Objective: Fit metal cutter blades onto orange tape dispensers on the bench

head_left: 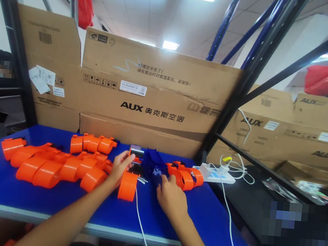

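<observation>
On the blue counter (9, 186), orange plastic pieces (54, 165) are lying in a heap at the left. Just beside them, the left hand (119, 169) is grasping an orange cylinder (128, 186), fingers curling over its top. Right of it, the right hand (171, 198) is pressing loosely curled fingers onto a dark blue part (153, 164), gripping nothing that shows. Farther right, a white power strip (215, 173) is sitting near the edge.

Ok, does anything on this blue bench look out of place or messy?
Mostly orderly. The odd bit is the white cable: it runs from between the left hand and right hand across the blue table and hangs over its front edge. The white power strip sits at the far right edge, its cords trailing off.
</observation>
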A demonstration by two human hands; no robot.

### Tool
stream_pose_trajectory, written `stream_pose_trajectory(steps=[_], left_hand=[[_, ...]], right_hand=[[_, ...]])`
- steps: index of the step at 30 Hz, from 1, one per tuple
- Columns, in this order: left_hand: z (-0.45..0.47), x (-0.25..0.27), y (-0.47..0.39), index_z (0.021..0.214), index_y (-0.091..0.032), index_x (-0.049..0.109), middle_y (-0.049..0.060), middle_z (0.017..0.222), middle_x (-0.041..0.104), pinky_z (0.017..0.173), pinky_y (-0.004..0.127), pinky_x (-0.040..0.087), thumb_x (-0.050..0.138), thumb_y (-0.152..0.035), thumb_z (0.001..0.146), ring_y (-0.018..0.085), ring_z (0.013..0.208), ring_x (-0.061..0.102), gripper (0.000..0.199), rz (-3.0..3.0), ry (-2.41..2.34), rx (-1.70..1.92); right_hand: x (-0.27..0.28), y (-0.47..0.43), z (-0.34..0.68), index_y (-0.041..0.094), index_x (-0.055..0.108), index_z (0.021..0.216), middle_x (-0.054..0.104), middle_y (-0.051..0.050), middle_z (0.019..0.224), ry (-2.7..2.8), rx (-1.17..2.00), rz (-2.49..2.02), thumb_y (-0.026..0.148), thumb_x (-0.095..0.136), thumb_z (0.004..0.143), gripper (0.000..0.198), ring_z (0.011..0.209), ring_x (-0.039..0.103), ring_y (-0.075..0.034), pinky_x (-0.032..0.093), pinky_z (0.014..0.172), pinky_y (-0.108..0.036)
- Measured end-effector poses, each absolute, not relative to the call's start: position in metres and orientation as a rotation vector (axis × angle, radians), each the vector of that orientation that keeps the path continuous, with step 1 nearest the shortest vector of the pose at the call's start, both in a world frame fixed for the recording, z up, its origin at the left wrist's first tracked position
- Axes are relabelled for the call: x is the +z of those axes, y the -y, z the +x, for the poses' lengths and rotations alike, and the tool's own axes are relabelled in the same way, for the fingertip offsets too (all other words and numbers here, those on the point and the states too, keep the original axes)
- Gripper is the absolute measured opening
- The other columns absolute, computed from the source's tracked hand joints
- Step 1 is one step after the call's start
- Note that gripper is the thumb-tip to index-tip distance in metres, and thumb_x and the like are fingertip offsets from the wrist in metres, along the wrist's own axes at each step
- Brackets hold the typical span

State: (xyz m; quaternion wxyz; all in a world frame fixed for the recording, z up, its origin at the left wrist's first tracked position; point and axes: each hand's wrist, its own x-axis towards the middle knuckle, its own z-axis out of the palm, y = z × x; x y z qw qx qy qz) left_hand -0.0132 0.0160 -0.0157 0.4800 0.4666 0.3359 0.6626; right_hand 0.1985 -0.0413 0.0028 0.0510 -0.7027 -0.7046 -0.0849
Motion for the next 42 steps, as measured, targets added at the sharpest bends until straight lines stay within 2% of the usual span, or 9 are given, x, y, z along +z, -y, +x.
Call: stream_pose_trajectory(steps=[5,8,12,15,21,28,31,35,42], left_hand=[[-0.026,-0.016,-0.015,0.074,-0.019,0.060,-0.003,0.057,0.053,0.048,0.022,0.031,0.076,-0.058,0.074,0.009,0.050,0.043,0.042,1.133,-0.808,1.610],[-0.026,-0.016,-0.015,0.072,-0.019,0.058,-0.003,0.055,0.055,0.047,0.021,0.031,0.076,-0.058,0.075,0.009,0.048,0.043,0.043,1.133,-0.795,1.614],[-0.020,-0.017,-0.013,0.078,-0.019,0.060,-0.002,0.056,0.059,0.048,0.022,0.036,0.077,-0.058,0.075,0.011,0.047,0.050,0.042,1.115,-0.767,1.592],[-0.016,-0.017,-0.012,0.087,-0.020,0.061,-0.002,0.061,0.062,0.048,0.023,0.041,0.077,-0.058,0.074,0.013,0.048,0.056,0.043,1.063,-0.730,1.579],[-0.016,-0.019,-0.012,0.092,-0.019,0.062,-0.003,0.058,0.061,0.045,0.023,0.040,0.078,-0.057,0.073,0.014,0.044,0.058,0.045,1.064,-0.750,1.530],[-0.015,-0.014,-0.007,0.091,-0.017,0.065,0.003,0.074,0.070,0.046,0.024,0.042,0.080,-0.052,0.072,0.012,0.044,0.060,0.043,1.109,-0.759,1.466],[-0.015,-0.015,-0.007,0.086,-0.018,0.065,-0.001,0.061,0.065,0.042,0.023,0.039,0.081,-0.050,0.071,0.010,0.038,0.053,0.039,1.105,-0.761,1.474],[-0.015,-0.019,-0.009,0.079,-0.020,0.063,-0.008,0.040,0.047,0.039,0.021,0.032,0.082,-0.045,0.071,0.008,0.032,0.041,0.033,1.116,-0.783,1.513],[-0.014,-0.018,-0.009,0.078,-0.020,0.064,-0.008,0.039,0.046,0.039,0.020,0.032,0.083,-0.045,0.069,0.007,0.032,0.039,0.034,1.103,-0.755,1.511]], right_hand=[[0.002,0.041,0.200,0.020,0.064,0.119,0.059,-0.014,0.110,2.120,-0.401,-2.069,0.031,0.049,0.097,0.029,0.088,0.069,-0.027,0.049,0.063,-0.030],[0.009,0.040,0.195,0.021,0.067,0.115,0.062,-0.013,0.107,2.023,-0.409,-1.846,0.032,0.049,0.098,0.027,0.088,0.068,-0.026,0.050,0.063,-0.030],[0.023,0.027,0.173,0.023,0.057,0.137,0.067,-0.011,0.111,2.029,-0.148,-1.251,0.037,0.053,0.097,0.042,0.091,0.067,-0.023,0.055,0.076,-0.032],[0.025,0.008,0.153,0.021,0.051,0.145,0.071,-0.009,0.106,2.049,0.027,-1.058,0.037,0.055,0.096,0.052,0.084,0.068,-0.021,0.057,0.078,-0.034],[-0.002,-0.014,0.140,0.019,0.053,0.145,0.075,-0.009,0.101,1.915,0.080,-1.009,0.034,0.055,0.095,0.052,0.078,0.069,-0.019,0.057,0.074,-0.030],[-0.019,-0.006,0.144,0.016,0.059,0.141,0.076,-0.009,0.095,1.862,0.057,-1.034,0.035,0.053,0.095,0.050,0.068,0.069,-0.017,0.057,0.069,-0.027],[-0.019,-0.005,0.142,0.017,0.062,0.138,0.077,-0.007,0.089,1.860,0.100,-1.015,0.034,0.052,0.095,0.047,0.068,0.070,-0.017,0.056,0.067,-0.026],[-0.018,-0.003,0.141,0.015,0.062,0.138,0.077,-0.008,0.085,1.885,0.051,-0.991,0.031,0.049,0.095,0.048,0.065,0.069,-0.017,0.056,0.068,-0.028],[-0.019,-0.003,0.142,0.011,0.059,0.141,0.075,-0.010,0.080,1.916,-0.068,-0.987,0.030,0.043,0.097,0.050,0.064,0.067,-0.018,0.056,0.070,-0.028]])
